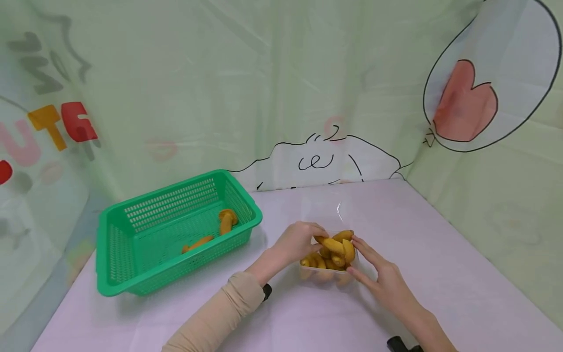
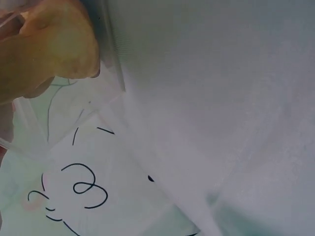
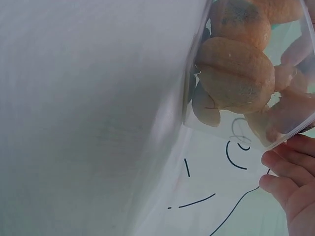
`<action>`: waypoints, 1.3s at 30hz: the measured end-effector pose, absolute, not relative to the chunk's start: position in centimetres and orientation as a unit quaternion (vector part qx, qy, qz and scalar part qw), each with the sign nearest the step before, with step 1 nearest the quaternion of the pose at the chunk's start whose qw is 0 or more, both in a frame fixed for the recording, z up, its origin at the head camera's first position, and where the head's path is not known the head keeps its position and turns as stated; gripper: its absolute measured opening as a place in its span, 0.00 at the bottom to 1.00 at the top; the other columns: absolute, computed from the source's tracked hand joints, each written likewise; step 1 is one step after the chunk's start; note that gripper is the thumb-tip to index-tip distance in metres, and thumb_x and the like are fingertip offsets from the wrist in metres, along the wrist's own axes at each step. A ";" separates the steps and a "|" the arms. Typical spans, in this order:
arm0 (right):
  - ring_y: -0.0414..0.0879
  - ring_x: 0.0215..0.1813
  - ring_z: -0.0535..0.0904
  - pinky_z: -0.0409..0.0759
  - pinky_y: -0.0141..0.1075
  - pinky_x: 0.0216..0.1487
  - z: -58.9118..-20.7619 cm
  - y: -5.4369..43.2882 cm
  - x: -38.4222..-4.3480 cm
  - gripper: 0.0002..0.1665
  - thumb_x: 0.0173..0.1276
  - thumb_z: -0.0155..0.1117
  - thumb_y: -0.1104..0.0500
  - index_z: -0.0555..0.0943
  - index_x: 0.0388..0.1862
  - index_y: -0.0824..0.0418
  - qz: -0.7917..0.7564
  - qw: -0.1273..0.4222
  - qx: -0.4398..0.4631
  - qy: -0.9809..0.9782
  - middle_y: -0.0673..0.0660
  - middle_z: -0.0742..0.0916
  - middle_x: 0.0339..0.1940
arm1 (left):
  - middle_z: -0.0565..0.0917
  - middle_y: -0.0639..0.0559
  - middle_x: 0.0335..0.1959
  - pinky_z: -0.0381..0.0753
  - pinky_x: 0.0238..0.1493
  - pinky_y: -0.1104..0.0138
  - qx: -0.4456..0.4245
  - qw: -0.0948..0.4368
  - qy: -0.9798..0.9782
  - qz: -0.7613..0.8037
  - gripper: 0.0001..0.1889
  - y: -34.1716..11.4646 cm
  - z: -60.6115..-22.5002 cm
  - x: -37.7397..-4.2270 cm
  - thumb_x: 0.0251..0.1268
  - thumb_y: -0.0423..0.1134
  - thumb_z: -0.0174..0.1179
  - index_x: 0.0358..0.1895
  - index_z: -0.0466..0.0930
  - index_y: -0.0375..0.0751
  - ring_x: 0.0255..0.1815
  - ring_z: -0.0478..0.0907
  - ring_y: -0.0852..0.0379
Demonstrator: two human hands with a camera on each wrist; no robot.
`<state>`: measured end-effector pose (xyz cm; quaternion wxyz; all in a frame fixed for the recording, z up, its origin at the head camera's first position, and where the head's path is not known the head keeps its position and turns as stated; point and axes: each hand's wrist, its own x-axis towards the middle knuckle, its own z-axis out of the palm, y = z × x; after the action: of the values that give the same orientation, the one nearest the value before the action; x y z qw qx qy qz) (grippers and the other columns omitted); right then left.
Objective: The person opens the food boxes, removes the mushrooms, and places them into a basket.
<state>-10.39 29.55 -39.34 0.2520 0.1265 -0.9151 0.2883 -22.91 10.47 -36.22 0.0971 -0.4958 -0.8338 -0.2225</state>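
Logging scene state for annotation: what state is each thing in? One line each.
Green basket: upright, uncovered
Basket mushrooms: two visible, apart
Clear container: upright, uncovered, filled past its rim
Heaped mushrooms: piled in the container
Left hand: pinching one of the heaped mushrooms
Right hand: fingers extended, at the container's right side

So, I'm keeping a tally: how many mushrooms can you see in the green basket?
2: one mushroom near the right end of the green basket, another mushroom left of it, by the near wall. That wall may hide more.
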 end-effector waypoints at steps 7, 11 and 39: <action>0.61 0.61 0.68 0.51 0.14 0.58 -39.0 29.5 -10.4 0.37 0.59 0.68 0.59 0.67 0.66 0.64 0.291 0.247 0.125 -0.916 0.59 0.70 0.65 | 0.84 0.55 0.40 0.73 0.45 0.80 -0.480 0.101 -0.828 -0.272 0.12 9.6 -35.7 -22.8 0.51 0.33 0.69 0.41 0.85 0.41 0.42 0.79 0.62; 0.60 0.61 0.68 0.51 0.13 0.57 -39.0 29.5 -10.5 0.37 0.59 0.68 0.58 0.67 0.67 0.62 0.287 0.248 0.125 -0.917 0.58 0.70 0.66 | 0.84 0.54 0.38 0.73 0.43 0.81 -0.480 0.111 -0.812 -0.314 0.12 9.0 -35.4 -23.0 0.51 0.31 0.68 0.41 0.85 0.39 0.38 0.79 0.64; 0.33 0.65 0.58 0.52 0.12 0.57 -39.5 30.0 -10.7 0.36 0.59 0.68 0.57 0.68 0.65 0.62 0.292 0.242 0.121 -0.917 0.53 0.70 0.66 | 0.85 0.47 0.34 0.80 0.39 0.72 -0.334 0.238 -0.773 -0.485 0.12 0.3 -33.9 -25.3 0.46 0.26 0.70 0.38 0.85 0.33 0.35 0.82 0.56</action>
<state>-10.71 30.04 -39.49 0.2421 0.1215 -0.9174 0.2916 -25.29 0.25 -33.88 0.2384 -0.3337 -0.7725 -0.4848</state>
